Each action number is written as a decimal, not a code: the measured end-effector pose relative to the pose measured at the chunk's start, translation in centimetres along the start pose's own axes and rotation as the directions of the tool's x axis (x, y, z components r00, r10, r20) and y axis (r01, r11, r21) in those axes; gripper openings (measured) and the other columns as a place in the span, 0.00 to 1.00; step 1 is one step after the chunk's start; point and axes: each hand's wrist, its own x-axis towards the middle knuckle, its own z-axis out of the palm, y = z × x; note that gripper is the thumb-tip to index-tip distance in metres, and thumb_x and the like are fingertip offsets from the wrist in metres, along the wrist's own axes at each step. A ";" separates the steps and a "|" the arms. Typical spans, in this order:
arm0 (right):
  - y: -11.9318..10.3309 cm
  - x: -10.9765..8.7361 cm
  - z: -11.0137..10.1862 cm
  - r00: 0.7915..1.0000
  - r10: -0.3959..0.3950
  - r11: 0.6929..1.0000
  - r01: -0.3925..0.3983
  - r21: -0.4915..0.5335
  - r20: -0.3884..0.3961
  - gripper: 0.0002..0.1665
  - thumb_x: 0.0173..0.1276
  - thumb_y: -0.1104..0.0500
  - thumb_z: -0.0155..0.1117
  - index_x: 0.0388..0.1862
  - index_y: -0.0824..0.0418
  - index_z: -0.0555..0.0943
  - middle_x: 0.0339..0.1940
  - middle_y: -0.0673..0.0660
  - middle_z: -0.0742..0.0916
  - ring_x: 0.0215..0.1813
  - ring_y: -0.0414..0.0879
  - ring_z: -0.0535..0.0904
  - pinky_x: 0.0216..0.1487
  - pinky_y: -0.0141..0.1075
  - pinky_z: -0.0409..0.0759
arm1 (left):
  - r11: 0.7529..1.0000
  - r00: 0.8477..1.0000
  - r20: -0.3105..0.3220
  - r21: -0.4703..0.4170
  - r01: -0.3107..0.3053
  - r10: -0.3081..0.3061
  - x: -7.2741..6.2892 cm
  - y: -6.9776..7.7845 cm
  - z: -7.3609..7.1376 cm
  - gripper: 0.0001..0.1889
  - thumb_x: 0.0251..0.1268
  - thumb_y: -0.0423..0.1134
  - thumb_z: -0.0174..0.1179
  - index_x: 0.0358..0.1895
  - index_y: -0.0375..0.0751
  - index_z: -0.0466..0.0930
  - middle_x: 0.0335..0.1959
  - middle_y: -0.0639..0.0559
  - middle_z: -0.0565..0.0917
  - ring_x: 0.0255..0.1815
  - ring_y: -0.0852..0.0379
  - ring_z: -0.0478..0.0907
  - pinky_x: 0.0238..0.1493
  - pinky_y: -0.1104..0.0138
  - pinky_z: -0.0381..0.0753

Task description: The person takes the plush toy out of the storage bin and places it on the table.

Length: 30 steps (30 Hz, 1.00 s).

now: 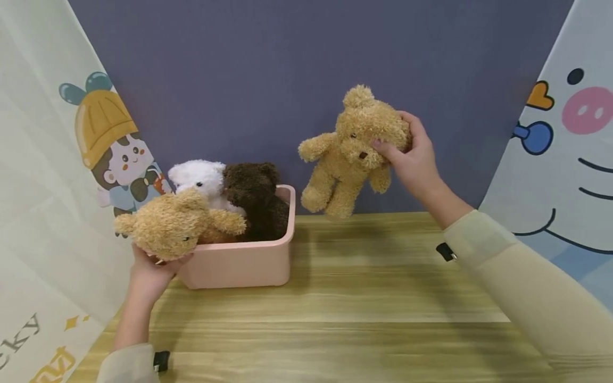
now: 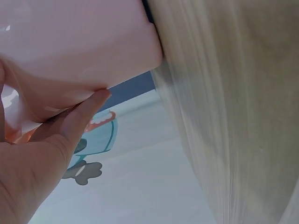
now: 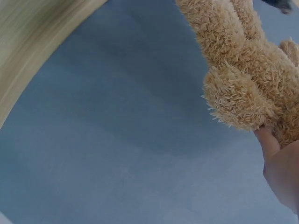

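Right hand (image 1: 417,162) holds a tan bear (image 1: 351,159) up beside the bin (image 1: 241,266)

The right hand is clamped on the tan bear's head, thumb on the face beside the nose, fingers round the right side. This bear is right of the bin, against the backdrop of the far wall (image 1: 215,69), its face turned near and its feet down.

The left hand (image 1: 154,276) is at the bin's left end; the left wrist view shows it pinching the pink edge, the thumb pressed to the outside.

The bin stands on the left part of the table (image 1: 359,298). In it, a white bear (image 1: 198,178) sits far left, and a brown bear (image 1: 254,186) is just beside it on the right. A second bear (image 1: 167,226), also tan, lies at the near left, head out over the left rim above the left hand, one arm stretched right.

A cartoon child (image 1: 122,159) decorates the left sheet, a pink snout (image 1: 588,110) the right one.
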 end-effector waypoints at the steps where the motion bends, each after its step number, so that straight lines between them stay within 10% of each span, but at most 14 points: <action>1: 0.3 0.0 -0.1 1.000 0.011 0.998 -0.010 -0.056 0.013 0.42 0.75 0.44 0.71 0.82 0.36 0.62 0.55 0.46 0.81 0.42 0.39 0.82 0.39 0.33 0.85 | 1.000 1.000 0.001 -0.002 0.004 -0.004 0.0 0.0 -0.1 0.62 0.65 0.46 0.77 0.83 0.50 0.30 0.83 0.28 0.56 0.78 0.25 0.65 0.37 0.82 0.79; 7: 2.7 -0.7 0.6 0.993 0.021 0.956 0.014 -0.293 0.115 0.47 0.73 0.38 0.71 0.84 0.36 0.60 0.56 0.53 0.81 0.37 0.42 0.78 0.36 0.39 0.80 | 1.000 1.000 0.015 -0.010 -0.003 0.003 0.0 -0.3 -0.4 0.63 0.67 0.47 0.75 0.84 0.53 0.26 0.82 0.25 0.53 0.77 0.23 0.65 0.36 0.79 0.81; 16: 5.7 -1.5 2.8 0.948 0.016 0.939 0.095 -0.331 0.318 0.46 0.75 0.48 0.73 0.85 0.43 0.61 0.29 0.58 0.79 0.18 0.46 0.71 0.23 0.41 0.76 | 1.000 1.000 0.014 -0.025 0.013 -0.013 0.0 -0.6 -0.5 0.61 0.69 0.46 0.74 0.84 0.53 0.26 0.82 0.23 0.52 0.77 0.24 0.65 0.35 0.77 0.82; 22: 7.3 -1.2 3.5 0.923 0.068 0.933 0.075 -0.352 0.378 0.46 0.76 0.50 0.72 0.86 0.45 0.59 0.81 0.61 0.72 0.17 0.44 0.68 0.27 0.43 0.76 | 0.999 0.999 0.008 -0.032 0.040 -0.039 -0.1 0.0 -0.1 0.63 0.68 0.47 0.75 0.84 0.55 0.26 0.81 0.27 0.56 0.75 0.31 0.67 0.37 0.76 0.83; 26: 8.2 -0.8 3.7 0.916 0.111 0.930 0.041 -0.366 0.385 0.48 0.76 0.51 0.71 0.87 0.44 0.56 0.86 0.60 0.65 0.20 0.56 0.73 0.31 0.49 0.80 | 0.999 1.000 0.001 -0.021 0.029 -0.029 -0.2 0.4 0.2 0.63 0.68 0.48 0.75 0.84 0.55 0.26 0.80 0.28 0.58 0.72 0.37 0.70 0.37 0.75 0.84; 30: 9.3 -0.3 4.2 0.908 0.153 0.911 0.024 -0.411 0.391 0.51 0.77 0.47 0.71 0.89 0.45 0.54 0.88 0.61 0.63 0.62 0.68 0.82 0.62 0.64 0.83 | 1.000 0.999 -0.021 -0.009 0.028 -0.028 -0.4 0.4 0.2 0.62 0.67 0.47 0.75 0.84 0.55 0.28 0.78 0.30 0.61 0.66 0.45 0.73 0.37 0.75 0.84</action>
